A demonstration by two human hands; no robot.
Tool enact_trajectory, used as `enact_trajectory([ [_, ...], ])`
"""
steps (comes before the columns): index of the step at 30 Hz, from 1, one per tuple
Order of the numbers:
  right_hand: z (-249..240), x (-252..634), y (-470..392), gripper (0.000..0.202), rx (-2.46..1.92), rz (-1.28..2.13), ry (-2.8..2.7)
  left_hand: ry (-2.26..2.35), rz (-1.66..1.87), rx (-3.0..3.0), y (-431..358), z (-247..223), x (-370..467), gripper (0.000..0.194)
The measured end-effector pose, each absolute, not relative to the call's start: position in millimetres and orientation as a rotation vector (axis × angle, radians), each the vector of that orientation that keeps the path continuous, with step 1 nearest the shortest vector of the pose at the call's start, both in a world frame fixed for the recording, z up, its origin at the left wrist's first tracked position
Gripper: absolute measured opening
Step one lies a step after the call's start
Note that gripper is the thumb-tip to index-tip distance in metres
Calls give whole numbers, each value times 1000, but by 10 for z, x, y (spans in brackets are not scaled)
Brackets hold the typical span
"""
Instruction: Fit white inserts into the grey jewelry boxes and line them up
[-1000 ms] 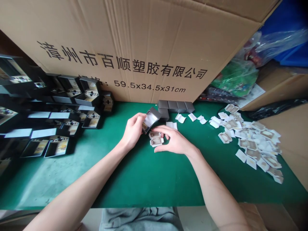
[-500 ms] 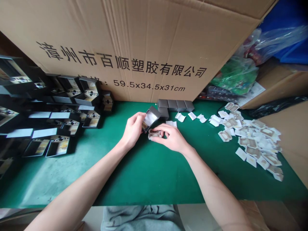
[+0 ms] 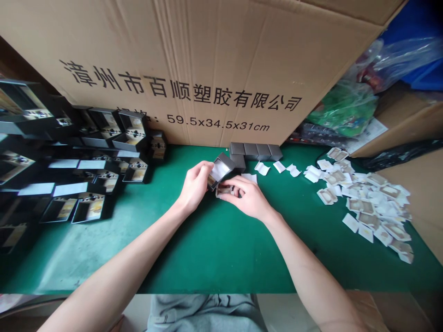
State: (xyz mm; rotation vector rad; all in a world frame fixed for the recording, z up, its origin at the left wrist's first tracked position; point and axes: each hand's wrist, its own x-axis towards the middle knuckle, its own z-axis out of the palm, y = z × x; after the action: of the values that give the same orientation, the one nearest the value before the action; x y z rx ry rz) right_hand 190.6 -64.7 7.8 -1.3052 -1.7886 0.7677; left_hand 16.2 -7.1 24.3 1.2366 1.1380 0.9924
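My left hand (image 3: 194, 186) is closed on a small dark box (image 3: 224, 161), tilted with its lid raised and a white lining showing. Just below the box's right side, my right hand (image 3: 247, 196) pinches a pale box insert (image 3: 222, 190) between thumb and fingers. The insert is close against the box; whether they touch I cannot tell. Behind the hands, several closed dark boxes (image 3: 254, 151) stand in a row. A white paper piece (image 3: 249, 177) lies by my right fingers, partly hidden by them.
Open dark boxes (image 3: 90, 207) are stacked at the left. White and beige inserts (image 3: 368, 216) lie piled at the right of the green table (image 3: 214, 263). A large cardboard carton (image 3: 207, 55) stands at the back, with plastic bags (image 3: 356, 108) beside it.
The view has shifted slightly, so everything appears a little further right. Both hands keep their holds, and the insert sits slightly more behind the right fingers.
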Motion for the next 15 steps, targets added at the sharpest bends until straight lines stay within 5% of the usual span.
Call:
enact_trajectory([
  [15, 93, 1885, -636, 24, -1328, 495, -1820, 1162, 1044, 1219, -88, 262, 179, 27],
])
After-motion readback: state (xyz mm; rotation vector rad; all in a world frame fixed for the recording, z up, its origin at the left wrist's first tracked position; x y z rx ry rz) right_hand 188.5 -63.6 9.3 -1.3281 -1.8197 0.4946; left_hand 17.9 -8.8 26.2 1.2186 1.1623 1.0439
